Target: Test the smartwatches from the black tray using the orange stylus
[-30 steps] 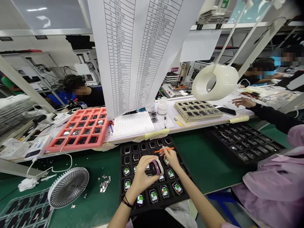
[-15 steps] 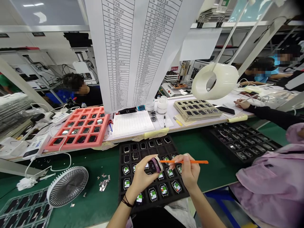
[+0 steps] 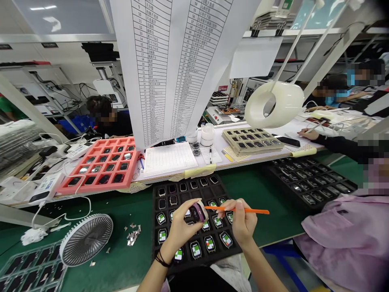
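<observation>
My left hand [image 3: 180,221] is shut on a smartwatch with a mauve band [image 3: 199,212], held up over a black tray [image 3: 220,188] of watches with lit screens. My right hand [image 3: 242,222] pinches a thin orange plastic stick [image 3: 246,210], whose tip reaches the edge of the watch. Most of the watch's face is hidden by my fingers. Both hands hover above the middle of the tray, and the slots beneath them are partly covered.
A pink foam tray [image 3: 100,166] and a beige tray [image 3: 252,142] sit on the white shelf. A second black tray [image 3: 310,182] lies to the right, near a co-worker's hand [image 3: 306,134]. A desk fan [image 3: 86,239] and metal scraps [image 3: 132,236] lie on the green mat.
My right hand has swung right and lower, turning the orange stick level with its tip at the watch. My left hand and the watch have barely moved.
</observation>
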Motion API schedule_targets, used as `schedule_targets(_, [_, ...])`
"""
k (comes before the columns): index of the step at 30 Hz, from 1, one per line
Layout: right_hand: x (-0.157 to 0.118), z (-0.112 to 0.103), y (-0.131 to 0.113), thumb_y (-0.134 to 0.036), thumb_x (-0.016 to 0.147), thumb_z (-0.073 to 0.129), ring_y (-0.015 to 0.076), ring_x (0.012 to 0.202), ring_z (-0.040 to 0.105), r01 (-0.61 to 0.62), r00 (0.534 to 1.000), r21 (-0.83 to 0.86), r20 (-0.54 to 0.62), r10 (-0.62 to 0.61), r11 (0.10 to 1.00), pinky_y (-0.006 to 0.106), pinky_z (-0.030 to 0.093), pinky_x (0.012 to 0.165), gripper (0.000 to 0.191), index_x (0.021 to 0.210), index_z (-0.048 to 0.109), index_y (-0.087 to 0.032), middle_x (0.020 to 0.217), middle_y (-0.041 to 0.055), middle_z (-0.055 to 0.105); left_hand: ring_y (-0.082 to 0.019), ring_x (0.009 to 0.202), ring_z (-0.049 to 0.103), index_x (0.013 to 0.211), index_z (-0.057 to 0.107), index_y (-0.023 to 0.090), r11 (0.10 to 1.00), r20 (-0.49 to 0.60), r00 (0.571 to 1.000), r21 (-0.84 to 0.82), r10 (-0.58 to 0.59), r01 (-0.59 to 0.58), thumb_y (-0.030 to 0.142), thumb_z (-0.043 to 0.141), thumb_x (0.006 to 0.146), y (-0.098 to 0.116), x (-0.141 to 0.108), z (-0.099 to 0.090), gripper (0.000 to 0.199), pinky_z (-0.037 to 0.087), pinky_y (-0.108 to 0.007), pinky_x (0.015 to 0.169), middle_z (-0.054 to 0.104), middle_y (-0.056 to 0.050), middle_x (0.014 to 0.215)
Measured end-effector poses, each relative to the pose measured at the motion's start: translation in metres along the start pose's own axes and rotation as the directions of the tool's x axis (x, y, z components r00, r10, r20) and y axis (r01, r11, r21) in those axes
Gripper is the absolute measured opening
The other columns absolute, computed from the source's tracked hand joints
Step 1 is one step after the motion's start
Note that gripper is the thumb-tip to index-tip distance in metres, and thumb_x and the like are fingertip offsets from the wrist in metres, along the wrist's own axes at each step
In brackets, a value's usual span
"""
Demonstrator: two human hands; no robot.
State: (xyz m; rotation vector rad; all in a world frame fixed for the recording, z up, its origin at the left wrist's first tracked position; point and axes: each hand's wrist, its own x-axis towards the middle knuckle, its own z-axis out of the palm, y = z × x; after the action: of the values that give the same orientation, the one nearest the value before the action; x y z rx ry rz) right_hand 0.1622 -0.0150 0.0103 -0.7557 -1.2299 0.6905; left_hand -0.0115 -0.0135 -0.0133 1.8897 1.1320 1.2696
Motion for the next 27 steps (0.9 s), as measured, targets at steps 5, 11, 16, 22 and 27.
schedule_targets(5, [-0.002,-0.001,0.003,-0.027,0.099,0.038,0.0147,0.049,0.062,0.040,0.998,-0.051,0.047,-0.037,0.998,0.026,0.049,0.041,0.031,0.075,0.058,-0.021,0.062,0.0015,0.064,-0.024,0.107,0.064,0.118,0.058,0.022,0.999,-0.015,0.999,0.012,0.031,-0.031,0.009,0.071,0.070,-0.003,-0.001,0.000,0.051,0.052,-0.039,0.093,0.067,-0.008,0.116])
schedule_targets(11, [0.002,-0.001,0.000,-0.030,0.098,0.039,0.0154,0.048,0.062,0.015,0.998,-0.116,0.065,-0.008,0.993,0.027,0.050,0.042,0.034,0.072,0.058,-0.020,0.059,0.0024,0.064,-0.024,0.103,0.066,0.115,0.060,0.019,0.999,-0.023,0.999,0.008,0.044,-0.044,0.011,0.070,0.070,0.001,0.000,0.002,0.046,0.054,-0.039,0.092,0.069,-0.009,0.113])
schedule_targets(16, [0.002,0.006,-0.009,-0.032,0.098,0.038,0.0155,0.047,0.061,-0.075,0.996,-0.009,0.054,0.075,0.997,0.027,0.049,0.044,0.035,0.070,0.057,-0.021,0.056,0.0013,0.064,-0.025,0.102,0.066,0.114,0.061,0.019,1.000,0.003,1.000,0.015,0.021,-0.021,0.011,0.070,0.070,0.009,0.004,0.003,0.046,0.054,-0.039,0.091,0.069,-0.009,0.113])
schedule_targets(22, [-0.003,0.011,-0.010,-0.033,0.098,0.041,0.0172,0.055,0.064,-0.090,0.989,-0.033,0.116,0.093,0.995,0.029,0.051,0.049,0.032,0.075,0.060,-0.022,0.062,0.0017,0.067,-0.025,0.103,0.066,0.114,0.061,0.020,0.999,-0.012,1.000,0.027,0.017,-0.017,0.011,0.069,0.070,0.009,0.005,0.000,0.046,0.054,-0.040,0.091,0.069,-0.009,0.114])
schedule_targets(27, [-0.004,0.011,-0.006,-0.029,0.098,0.039,0.0164,0.057,0.065,-0.083,0.989,-0.042,0.118,0.087,0.996,0.028,0.053,0.052,0.031,0.076,0.060,-0.023,0.063,0.0015,0.066,-0.025,0.103,0.066,0.115,0.061,0.020,1.000,-0.007,1.000,0.027,0.015,-0.015,0.011,0.069,0.070,0.009,0.003,0.001,0.046,0.054,-0.039,0.091,0.069,-0.008,0.114])
